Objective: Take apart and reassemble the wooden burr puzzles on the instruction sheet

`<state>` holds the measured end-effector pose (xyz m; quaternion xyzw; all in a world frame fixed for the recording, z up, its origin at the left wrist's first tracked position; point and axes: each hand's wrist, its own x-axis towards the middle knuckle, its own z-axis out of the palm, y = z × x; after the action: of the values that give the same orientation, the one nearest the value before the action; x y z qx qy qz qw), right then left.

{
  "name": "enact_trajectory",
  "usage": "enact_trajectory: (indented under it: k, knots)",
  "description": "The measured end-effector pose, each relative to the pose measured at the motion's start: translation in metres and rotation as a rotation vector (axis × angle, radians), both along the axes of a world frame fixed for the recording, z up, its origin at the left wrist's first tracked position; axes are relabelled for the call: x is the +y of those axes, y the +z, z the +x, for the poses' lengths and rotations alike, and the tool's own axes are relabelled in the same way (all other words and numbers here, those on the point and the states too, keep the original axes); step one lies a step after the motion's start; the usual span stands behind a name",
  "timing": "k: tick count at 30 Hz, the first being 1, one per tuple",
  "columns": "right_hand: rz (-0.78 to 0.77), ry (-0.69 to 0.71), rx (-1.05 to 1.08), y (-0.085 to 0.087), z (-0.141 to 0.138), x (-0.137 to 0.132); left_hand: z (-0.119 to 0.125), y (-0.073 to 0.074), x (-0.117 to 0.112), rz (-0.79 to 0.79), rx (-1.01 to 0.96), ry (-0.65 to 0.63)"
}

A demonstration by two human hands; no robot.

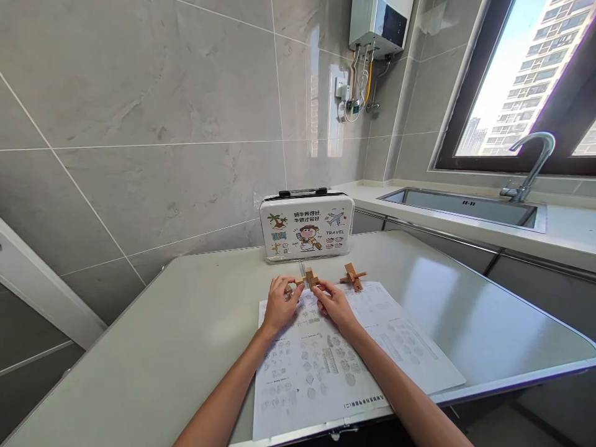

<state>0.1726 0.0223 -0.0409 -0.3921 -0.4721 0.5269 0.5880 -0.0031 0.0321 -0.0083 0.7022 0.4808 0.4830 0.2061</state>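
A small wooden interlocking puzzle [308, 278] sits at the far edge of a printed instruction sheet [335, 360] on the grey table [162, 347]. My left hand [279, 302] pinches its left side and my right hand [333, 302] pinches its right side, fingers curled. A second wooden cross-shaped puzzle [352, 276] lies just to the right, untouched.
A white tin case [307, 228] with cartoon travel pictures stands upright behind the puzzles against the tiled wall. A counter with a steel sink [465, 207] and tap [531, 164] runs along the right under a window. A water heater [379, 25] hangs on the wall.
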Motion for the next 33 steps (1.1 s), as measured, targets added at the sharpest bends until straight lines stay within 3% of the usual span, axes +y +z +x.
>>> enact_trajectory:
  k: [3, 10, 15, 24, 29, 33]
  knots:
    - [-0.037, 0.054, 0.034, 0.006, 0.001, -0.003, 0.0, 0.001, 0.001, 0.016, -0.015, -0.026]
    - [-0.08, 0.244, 0.217, 0.012, 0.003, -0.008, 0.0, -0.001, 0.003, -0.134, -0.215, -0.116]
    - [-0.045, 0.254, 0.17, 0.008, -0.001, -0.007, 0.0, -0.004, 0.002, -0.063, -0.131, -0.034]
    - [-0.022, -0.044, -0.066, -0.004, 0.001, 0.0, -0.024, -0.002, 0.012, 0.275, 0.269, 0.319]
    - [0.037, -0.171, -0.361, -0.008, 0.001, 0.0, -0.039, -0.001, 0.015, 0.287, 0.495, 0.436]
    - [0.072, -0.267, -0.536, -0.008, 0.001, -0.002, -0.041, -0.003, 0.015, 0.225, 0.601, 0.441]
